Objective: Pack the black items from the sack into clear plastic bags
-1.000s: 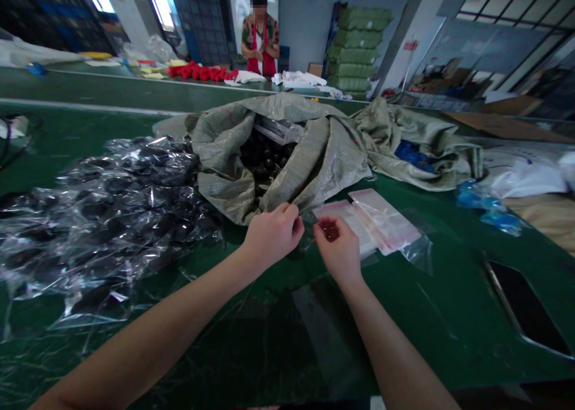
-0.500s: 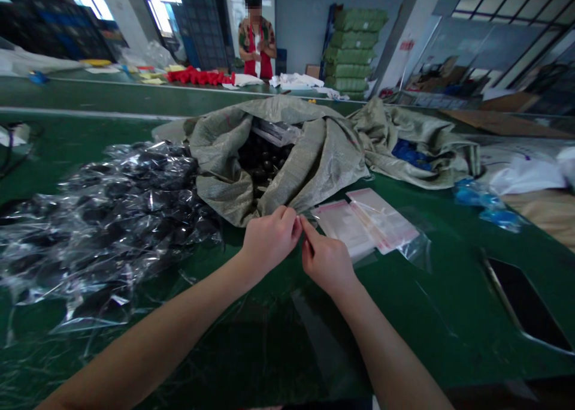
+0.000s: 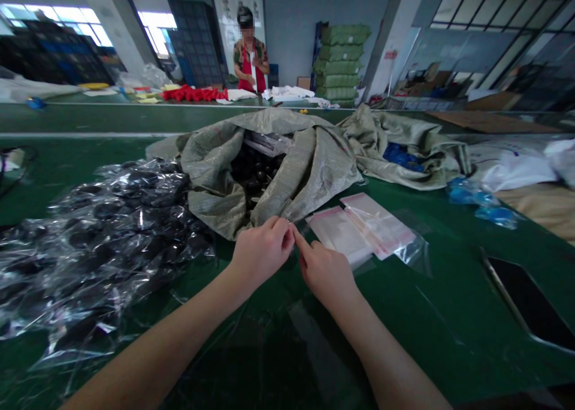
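My left hand (image 3: 261,246) is closed in a pinch, its knuckles turned up, in front of the open woven sack (image 3: 309,170). The tip of the right index finger meets it from the right. My right hand (image 3: 327,270) has its other fingers curled under. Whatever the two hands hold between them is too small or hidden to make out. Dark, rounded, shiny pieces (image 3: 258,173) fill the mouth of the sack. Close to the right hand lie flat clear plastic bags (image 3: 380,224) with pinkish strips along their edges.
Many dark items in clear wrapping (image 3: 130,230) are heaped at left. A phone (image 3: 530,299) lies at right. Behind it are small blue wrapped pieces (image 3: 485,201) and a second sack (image 3: 431,134) with blue contents. Across the far table (image 3: 135,113) stands a person (image 3: 250,62) in a red apron.
The view has tilted up, so the scene sits slightly lower and further left. My hands stay fingertip to fingertip. The far person's arms have shifted, one hand now lower.
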`<state>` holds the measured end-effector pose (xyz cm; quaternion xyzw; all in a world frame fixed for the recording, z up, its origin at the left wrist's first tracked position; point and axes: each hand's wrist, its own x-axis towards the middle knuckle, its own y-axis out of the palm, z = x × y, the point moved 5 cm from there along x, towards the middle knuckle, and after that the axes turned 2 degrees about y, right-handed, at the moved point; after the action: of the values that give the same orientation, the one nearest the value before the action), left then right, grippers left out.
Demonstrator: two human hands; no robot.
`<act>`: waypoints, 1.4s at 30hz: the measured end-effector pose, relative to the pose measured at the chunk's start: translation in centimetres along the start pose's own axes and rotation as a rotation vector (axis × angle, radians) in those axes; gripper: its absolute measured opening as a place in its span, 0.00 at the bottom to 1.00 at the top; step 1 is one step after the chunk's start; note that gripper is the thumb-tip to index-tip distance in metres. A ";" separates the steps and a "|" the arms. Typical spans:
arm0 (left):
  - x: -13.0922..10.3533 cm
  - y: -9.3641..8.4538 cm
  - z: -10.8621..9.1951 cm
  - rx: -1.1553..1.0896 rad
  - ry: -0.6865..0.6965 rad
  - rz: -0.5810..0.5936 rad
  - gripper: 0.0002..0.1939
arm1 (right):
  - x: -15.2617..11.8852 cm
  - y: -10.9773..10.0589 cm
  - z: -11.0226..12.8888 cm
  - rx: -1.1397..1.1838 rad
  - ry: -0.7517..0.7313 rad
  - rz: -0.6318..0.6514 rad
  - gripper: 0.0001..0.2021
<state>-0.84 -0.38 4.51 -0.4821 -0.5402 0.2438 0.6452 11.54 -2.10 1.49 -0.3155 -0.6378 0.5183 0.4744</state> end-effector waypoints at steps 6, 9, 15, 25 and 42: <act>0.5 -0.6 0.3 -0.201 0.007 0.053 0.09 | -0.3 -1.3 -0.4 0.058 -0.062 -0.171 0.18; 0.8 -0.9 0.9 -0.254 -0.016 0.065 0.10 | -0.2 -2.1 -0.6 0.113 -0.116 -0.260 0.13; 1.1 -0.9 1.5 -0.280 -0.063 0.116 0.10 | 0.0 -2.8 -0.5 0.154 -0.211 -0.314 0.07; 0.9 -1.3 1.1 -0.349 -0.075 0.190 0.10 | -1.2 -4.1 0.0 0.241 -0.386 -0.290 0.04; 0.4 -1.9 0.4 -0.266 0.009 0.195 0.06 | -1.0 -3.7 0.4 0.211 -0.310 -0.199 0.02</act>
<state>-1.47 -0.68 6.38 -0.6144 -0.5155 0.2297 0.5514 11.85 -4.15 4.79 -0.1163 -0.6732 0.5751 0.4499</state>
